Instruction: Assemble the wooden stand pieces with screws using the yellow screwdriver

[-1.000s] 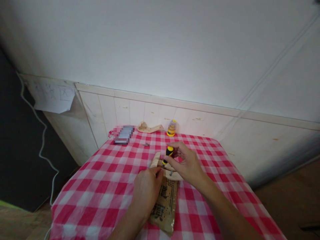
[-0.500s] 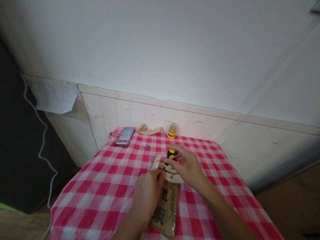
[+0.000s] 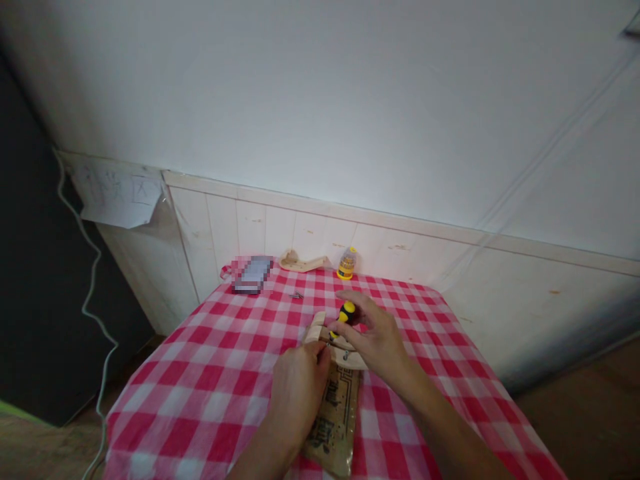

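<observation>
My right hand has its thumb and fingers around a yellow-and-black screwdriver, which is tilted with its tip down at a pale curved wooden piece. Close to that tip, my left hand is closed in a pinch at the wood's left side. What lies between its fingertips is hidden. A small metal screw shows on the wooden piece, right of the pinch. Under the wood lies a flat brown bag with dark printing, partly covered by my left hand.
A red-and-white checked cloth covers the table. Several small metal screws lie beyond my hands. Along the wall are a blurred phone-like object, another wooden part and a yellow-based bit container. A white cable hangs at left.
The screwdriver handle has turned in my right fingers, showing more of its yellow end, and leans slightly further right. My left hand keeps its pinch. The whole view has shifted slightly.
</observation>
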A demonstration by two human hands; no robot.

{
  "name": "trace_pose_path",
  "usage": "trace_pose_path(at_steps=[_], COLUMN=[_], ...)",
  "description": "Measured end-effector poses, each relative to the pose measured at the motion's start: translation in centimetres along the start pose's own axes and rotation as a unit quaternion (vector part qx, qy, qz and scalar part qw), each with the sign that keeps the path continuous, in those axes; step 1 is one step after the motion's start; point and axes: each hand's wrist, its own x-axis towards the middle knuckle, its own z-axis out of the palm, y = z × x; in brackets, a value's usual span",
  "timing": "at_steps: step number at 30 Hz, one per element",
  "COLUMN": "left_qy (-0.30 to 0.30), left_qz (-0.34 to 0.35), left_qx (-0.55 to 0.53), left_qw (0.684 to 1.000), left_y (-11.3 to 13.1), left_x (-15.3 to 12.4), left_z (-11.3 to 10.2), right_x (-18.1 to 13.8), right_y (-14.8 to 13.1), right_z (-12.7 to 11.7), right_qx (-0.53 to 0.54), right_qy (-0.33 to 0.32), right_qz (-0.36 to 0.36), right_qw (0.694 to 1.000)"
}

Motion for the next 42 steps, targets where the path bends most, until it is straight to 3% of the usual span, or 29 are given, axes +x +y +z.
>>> trace_pose_path(at_steps=[4,11,29,42], left_qy=[-0.003,-0.016,-0.01,-0.015], left_qz=[-0.003,-0.003,0.001,-0.002], left_qx=[0.016,0.023,0.02,0.02], left_qw=[1.0,1.0,1.0,1.0], left_y=[0.11,0.06,0.09,0.21], left_x=[-0.08,-0.13,-0.13,-0.18], left_z=[-0.05,-0.13,-0.21,-0.36], right_x=[0.02,-0.41,-0.39,-0.24], right_y=[-0.18,-0.44,-0.25,-0.72], right_z=[-0.54,-0.91,-0.19,-0.85], right_qx=[-0.024,-0.009,0.012,-0.02], right_qy=[-0.026,-0.064,-0.022,-0.037], right_qz=[-0.037,0.003,0.04,-0.001], right_qw=[0.999,0.998,0.999,0.999])
